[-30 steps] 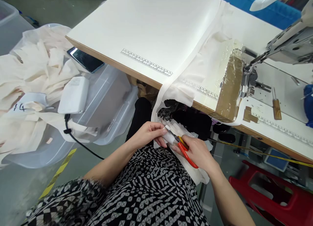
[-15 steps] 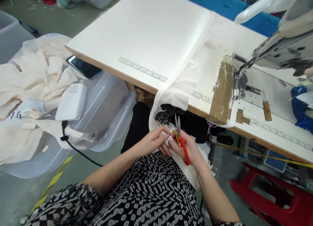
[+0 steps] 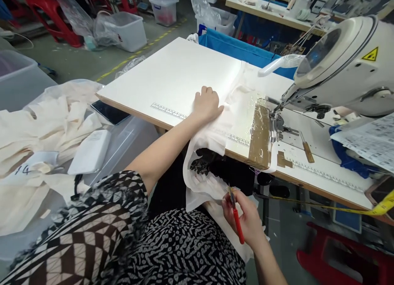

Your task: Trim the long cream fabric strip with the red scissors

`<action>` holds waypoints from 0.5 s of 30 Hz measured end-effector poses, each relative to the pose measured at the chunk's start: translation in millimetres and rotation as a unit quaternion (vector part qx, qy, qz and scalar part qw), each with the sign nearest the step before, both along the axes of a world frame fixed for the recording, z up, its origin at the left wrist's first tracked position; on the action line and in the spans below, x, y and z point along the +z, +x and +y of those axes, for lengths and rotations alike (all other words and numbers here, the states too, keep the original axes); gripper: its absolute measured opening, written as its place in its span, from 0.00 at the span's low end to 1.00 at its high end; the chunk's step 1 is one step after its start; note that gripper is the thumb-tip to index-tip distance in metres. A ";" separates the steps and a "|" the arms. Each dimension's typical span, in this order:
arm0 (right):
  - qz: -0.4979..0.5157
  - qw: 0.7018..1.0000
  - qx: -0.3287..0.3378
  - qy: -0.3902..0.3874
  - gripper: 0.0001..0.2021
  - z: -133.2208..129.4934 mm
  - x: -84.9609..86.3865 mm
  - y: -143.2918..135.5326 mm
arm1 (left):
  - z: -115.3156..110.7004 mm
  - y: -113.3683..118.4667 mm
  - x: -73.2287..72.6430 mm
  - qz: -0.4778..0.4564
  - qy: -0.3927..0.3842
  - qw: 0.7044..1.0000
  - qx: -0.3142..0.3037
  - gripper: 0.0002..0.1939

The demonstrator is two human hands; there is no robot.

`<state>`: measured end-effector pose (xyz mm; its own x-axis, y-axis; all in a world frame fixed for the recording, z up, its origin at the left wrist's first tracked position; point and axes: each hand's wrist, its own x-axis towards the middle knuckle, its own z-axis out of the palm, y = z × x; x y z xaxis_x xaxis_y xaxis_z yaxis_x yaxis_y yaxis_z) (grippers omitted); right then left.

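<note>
My left hand (image 3: 207, 105) is palm down on the white tabletop, its fingers curled at the edge of the white fabric (image 3: 226, 122). From under this hand the fabric runs over the table's front edge and hangs in a loop down to my lap. Low in front of me, my right hand (image 3: 244, 215) is closed around scissors with red handles (image 3: 237, 225). Their blades are partly hidden by the fingers and point up and away from me. More pale cloth lies under the right hand, across my patterned clothing.
The sewing machine (image 3: 338, 67) stands at the right, with a wooden-handled tool (image 3: 307, 151) on its bed. A plastic bin (image 3: 132, 139) at left carries cream cloth pieces (image 3: 49, 112), a white device (image 3: 90, 151) and a phone (image 3: 109, 111). A red stool (image 3: 341, 252) is lower right.
My left hand has left the right hand and the cloth at my lap and reached forward onto the tabletop fabric. The right hand still holds the scissors, now lower. The view has tilted up.
</note>
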<state>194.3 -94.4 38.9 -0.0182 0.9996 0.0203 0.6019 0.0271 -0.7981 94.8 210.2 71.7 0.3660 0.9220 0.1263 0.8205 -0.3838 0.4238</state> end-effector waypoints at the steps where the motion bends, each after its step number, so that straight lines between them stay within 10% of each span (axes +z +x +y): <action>1: -0.004 1.000 -0.016 0.013 0.04 -3.4 2.6 3.5 | 4.0 5.6 -4.0 -0.002 0.000 1.000 0.013 0.11; 8: 0.185 0.969 -0.163 0.021 0.07 -30.5 40.9 61.0 | -15.4 -14.2 -9.6 -0.291 -0.078 0.953 -0.008 0.06; 15: 0.167 0.900 -0.391 -0.095 0.12 -136.5 60.5 152.7 | -113.5 -88.6 -9.4 -0.516 -0.338 0.787 0.023 0.14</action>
